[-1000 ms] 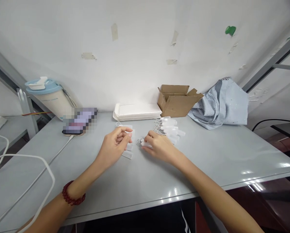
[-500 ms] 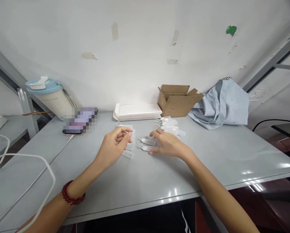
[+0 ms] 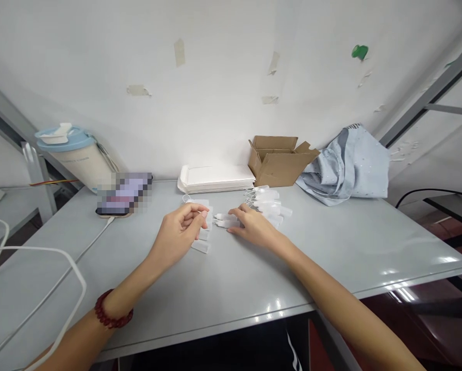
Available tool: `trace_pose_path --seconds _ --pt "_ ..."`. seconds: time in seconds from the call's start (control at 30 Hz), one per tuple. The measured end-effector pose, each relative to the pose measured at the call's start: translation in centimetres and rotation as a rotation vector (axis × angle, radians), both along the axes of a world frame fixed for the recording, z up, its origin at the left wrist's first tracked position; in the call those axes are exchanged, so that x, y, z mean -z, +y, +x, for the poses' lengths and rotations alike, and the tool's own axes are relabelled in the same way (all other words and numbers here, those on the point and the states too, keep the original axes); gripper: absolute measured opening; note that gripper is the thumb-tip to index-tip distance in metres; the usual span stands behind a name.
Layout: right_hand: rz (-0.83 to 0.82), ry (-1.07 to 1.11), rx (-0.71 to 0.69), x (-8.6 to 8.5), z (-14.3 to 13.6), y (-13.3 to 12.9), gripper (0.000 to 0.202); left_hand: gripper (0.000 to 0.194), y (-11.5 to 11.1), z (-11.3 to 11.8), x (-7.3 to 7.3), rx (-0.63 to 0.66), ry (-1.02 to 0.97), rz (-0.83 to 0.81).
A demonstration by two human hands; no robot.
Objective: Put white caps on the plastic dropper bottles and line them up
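My left hand (image 3: pixel 180 229) is over the left part of a row of small translucent tags (image 3: pixel 201 247) with white strings. Its fingers are curled together, and anything between them is too small to make out. My right hand (image 3: pixel 254 224) rests its fingertips on two small white tubes (image 3: pixel 226 224) lying side by side, their narrow ends pointing left. The thumb is at the lower tube and the fingers are at the upper one. Behind my right hand is a loose pile of similar tubes (image 3: pixel 269 206) with strings.
White envelopes (image 3: pixel 217 178) are stacked against the wall beside an open cardboard box (image 3: pixel 277 167). Blue-grey cloth (image 3: pixel 347 170) lies to the right. At the left are a phone (image 3: pixel 125 195) on a white cable (image 3: pixel 89 242) and a cream tumbler (image 3: pixel 80 159).
My right hand has moved left and slightly up, and the two tubes have shifted closer to the tag row. My left hand stays curled in nearly the same place. The view has shifted slightly.
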State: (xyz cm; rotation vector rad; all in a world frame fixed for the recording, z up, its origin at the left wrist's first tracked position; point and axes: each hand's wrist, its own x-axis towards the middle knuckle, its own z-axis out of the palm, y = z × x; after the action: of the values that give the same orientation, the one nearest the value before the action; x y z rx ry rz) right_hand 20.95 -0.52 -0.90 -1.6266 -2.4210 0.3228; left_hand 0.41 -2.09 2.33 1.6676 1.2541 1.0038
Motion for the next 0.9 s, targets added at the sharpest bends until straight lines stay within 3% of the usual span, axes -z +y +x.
trace_pose_path --seconds 0.37,0.5,0.67,0.8,0.9 --pt "0.103 0.075 0.158 1.7 -0.7 1.6 0.035 0.02 -0.1 0.0 0.1 0.0 0.018 -0.004" --pt "0.134 0.188 0.144 2.0 -0.8 2.1 0.037 0.02 -0.2 0.0 0.0 0.003 0.023 -0.011" --pt "0.147 0.253 0.121 0.6 0.8 2.0 0.033 0.019 -0.1 0.1 -0.1 -0.005 0.01 -0.011" --pt "0.144 0.121 0.182 -1.3 2.8 1.6 0.02 0.02 0.1 0.0 0.1 -0.006 -0.003 -0.01" --pt "0.247 -0.017 0.248 -2.3 3.7 1.4 0.023 0.02 0.1 0.0 0.3 -0.002 -0.004 -0.003"
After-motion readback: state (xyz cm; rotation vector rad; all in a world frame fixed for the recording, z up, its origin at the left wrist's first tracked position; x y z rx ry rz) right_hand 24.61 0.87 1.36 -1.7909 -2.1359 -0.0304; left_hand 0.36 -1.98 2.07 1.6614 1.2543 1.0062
